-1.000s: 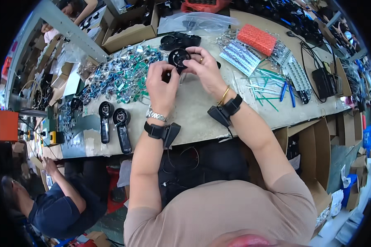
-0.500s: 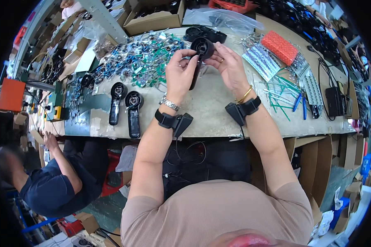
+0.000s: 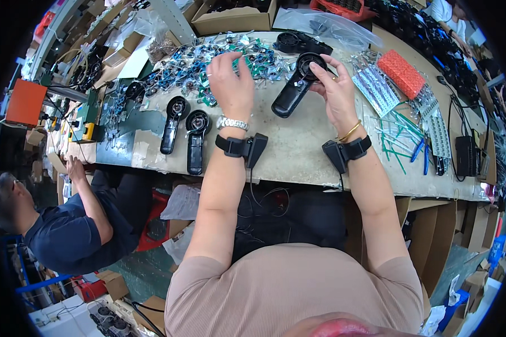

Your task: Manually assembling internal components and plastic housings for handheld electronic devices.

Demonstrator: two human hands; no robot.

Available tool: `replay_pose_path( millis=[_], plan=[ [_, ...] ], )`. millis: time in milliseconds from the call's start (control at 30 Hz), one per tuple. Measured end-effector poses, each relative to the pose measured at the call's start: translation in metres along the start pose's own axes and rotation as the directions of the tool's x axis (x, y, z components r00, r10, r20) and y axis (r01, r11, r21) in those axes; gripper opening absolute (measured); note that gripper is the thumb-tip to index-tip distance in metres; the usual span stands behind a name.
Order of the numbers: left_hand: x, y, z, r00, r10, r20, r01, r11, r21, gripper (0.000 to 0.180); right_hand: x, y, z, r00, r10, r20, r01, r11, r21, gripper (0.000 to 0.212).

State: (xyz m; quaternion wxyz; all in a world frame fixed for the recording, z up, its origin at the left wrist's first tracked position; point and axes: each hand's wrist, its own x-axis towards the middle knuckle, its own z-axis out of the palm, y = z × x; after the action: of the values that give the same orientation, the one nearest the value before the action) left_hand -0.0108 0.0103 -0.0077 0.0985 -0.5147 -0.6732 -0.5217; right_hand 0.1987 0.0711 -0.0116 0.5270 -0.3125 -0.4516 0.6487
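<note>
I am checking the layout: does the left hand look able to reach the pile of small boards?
Probably yes. The left hand looks empty and seems close to the pile of small boards, with nothing visible between them.

Two black casings (image 3: pixel 169 135) at left, one casing (image 3: pixel 291 96) in the right grip (image 3: pixel 336 92), two wrist straps (image 3: pixel 231 147), one red pack (image 3: pixel 402 74)

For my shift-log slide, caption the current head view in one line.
Right hand holding a black round-headed casing, left hand near the heaped small electronic parts.
</note>
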Motion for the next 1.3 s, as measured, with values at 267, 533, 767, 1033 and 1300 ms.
replay_pose_path(
  millis=[267, 533, 767, 1033, 1300],
  plan=[
    [0.001, -0.062, 0.024, 0.980, 0.097, -0.176, 0.014, 0.839, 0.544, 0.033, 0.001, 0.001, 0.001, 0.999, 0.009, 0.034, -0.008, 1.000, -0.014, 0.040],
    [0.003, -0.046, 0.009, 0.989, -0.141, -0.035, 0.140, 0.859, 0.493, 0.026, -0.001, 0.004, 0.000, 0.998, 0.016, 0.069, -0.014, 1.000, -0.027, 0.033],
    [0.004, -0.062, 0.007, 0.995, -0.100, 0.002, 0.086, 0.868, 0.489, 0.018, -0.003, 0.003, 0.002, 0.994, 0.055, 0.092, -0.048, 0.996, -0.072, 0.031],
    [0.009, -0.036, 0.001, 0.994, 0.003, -0.107, 0.031, 0.948, 0.317, 0.018, -0.003, 0.004, 0.001, 0.989, 0.071, 0.129, -0.064, 0.996, -0.061, 0.031],
    [0.008, -0.004, 0.002, 0.971, 0.177, -0.158, -0.184, 0.982, -0.031, 0.018, -0.002, 0.004, -0.001, 0.989, 0.079, 0.125, -0.070, 0.995, -0.076, 0.033]
  ],
)
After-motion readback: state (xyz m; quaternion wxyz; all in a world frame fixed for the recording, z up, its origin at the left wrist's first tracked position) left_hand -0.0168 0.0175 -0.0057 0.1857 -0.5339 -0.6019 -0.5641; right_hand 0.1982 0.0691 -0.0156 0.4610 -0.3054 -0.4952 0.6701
